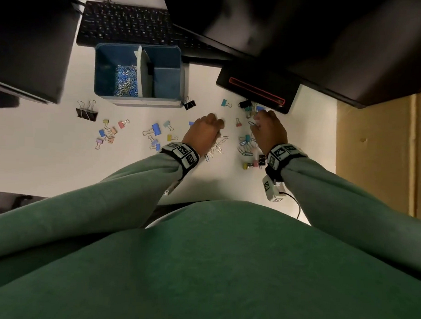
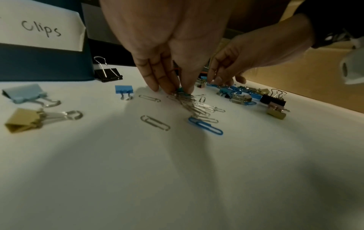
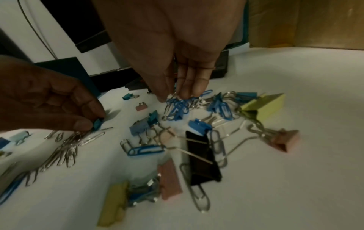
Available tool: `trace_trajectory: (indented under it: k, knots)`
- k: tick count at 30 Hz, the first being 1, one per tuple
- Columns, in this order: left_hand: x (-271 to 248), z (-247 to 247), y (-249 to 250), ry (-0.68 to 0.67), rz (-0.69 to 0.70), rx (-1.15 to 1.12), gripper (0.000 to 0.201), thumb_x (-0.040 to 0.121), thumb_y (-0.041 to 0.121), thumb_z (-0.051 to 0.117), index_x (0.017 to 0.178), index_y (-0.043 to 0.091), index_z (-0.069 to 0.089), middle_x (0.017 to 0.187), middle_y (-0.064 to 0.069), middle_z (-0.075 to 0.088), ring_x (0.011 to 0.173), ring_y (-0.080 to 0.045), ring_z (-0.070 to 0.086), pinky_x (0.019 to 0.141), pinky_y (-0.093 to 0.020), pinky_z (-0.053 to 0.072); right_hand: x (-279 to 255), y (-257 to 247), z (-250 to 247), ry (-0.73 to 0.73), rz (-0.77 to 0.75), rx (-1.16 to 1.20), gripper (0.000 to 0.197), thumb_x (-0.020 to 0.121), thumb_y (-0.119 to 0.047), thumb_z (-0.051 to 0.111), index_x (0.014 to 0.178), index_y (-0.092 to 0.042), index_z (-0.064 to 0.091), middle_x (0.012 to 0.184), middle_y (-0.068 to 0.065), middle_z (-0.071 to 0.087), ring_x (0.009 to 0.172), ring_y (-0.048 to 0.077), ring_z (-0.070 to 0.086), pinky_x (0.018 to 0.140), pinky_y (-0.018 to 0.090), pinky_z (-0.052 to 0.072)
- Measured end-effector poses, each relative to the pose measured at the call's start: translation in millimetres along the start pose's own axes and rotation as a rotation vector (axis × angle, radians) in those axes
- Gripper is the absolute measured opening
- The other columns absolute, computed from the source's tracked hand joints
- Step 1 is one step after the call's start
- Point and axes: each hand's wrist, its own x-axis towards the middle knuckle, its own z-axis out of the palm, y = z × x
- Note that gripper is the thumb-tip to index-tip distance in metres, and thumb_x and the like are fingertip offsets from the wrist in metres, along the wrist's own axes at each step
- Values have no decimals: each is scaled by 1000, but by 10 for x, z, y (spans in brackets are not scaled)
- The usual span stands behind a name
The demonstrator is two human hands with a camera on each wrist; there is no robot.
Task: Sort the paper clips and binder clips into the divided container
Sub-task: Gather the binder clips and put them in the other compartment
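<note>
Under my left hand (image 2: 167,51) fingers: silver wire paper clips (image 2: 199,109), small teal binder clip (image 3: 98,123) pinched. Right hand (image 3: 173,51) pinches tangled blue paper clips (image 3: 177,105). Beyond fingertips: blue divided container (image 1: 137,102). Risk: tangled clips carry binder clips into the wrong compartment.

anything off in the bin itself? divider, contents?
Yes. The white divider in the blue container sits tilted, not square to the walls. Paper clips fill only the left compartment; the right one looks bare, while binder clips lie scattered on the desk.
</note>
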Motion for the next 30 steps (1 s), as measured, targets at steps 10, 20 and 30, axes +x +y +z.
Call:
trace_trajectory:
  k: [10,20,30]
  knots:
    - [164,-215,-197,-21,-38,-84,13,90,15,50,91,7,61,94,-12,58,71,-30,61,63,-39,54,-42,-408,214,-275,-418,-3,17,92,-3,51,100,-9,66,105,10,66,102,25,62,80,31,50]
    - [190,-323,-336,-26,-69,-145,22,90,4,51,105,7,66,98,-14,64,85,-29,62,76,-38,52,-109,-459,224,-205,-437,-236,46,88,-2,55,133,-12,49,118,13,48,104,26,52,74,37,57]
    - [-465,-363,-309,-62,-193,-95,37,88,12,62,123,5,51,119,-16,52,98,-33,59,78,-37,48,-439,-167,167,-229,-393,-148,29,88,-15,62,115,-9,54,115,10,50,102,25,53,78,36,51]
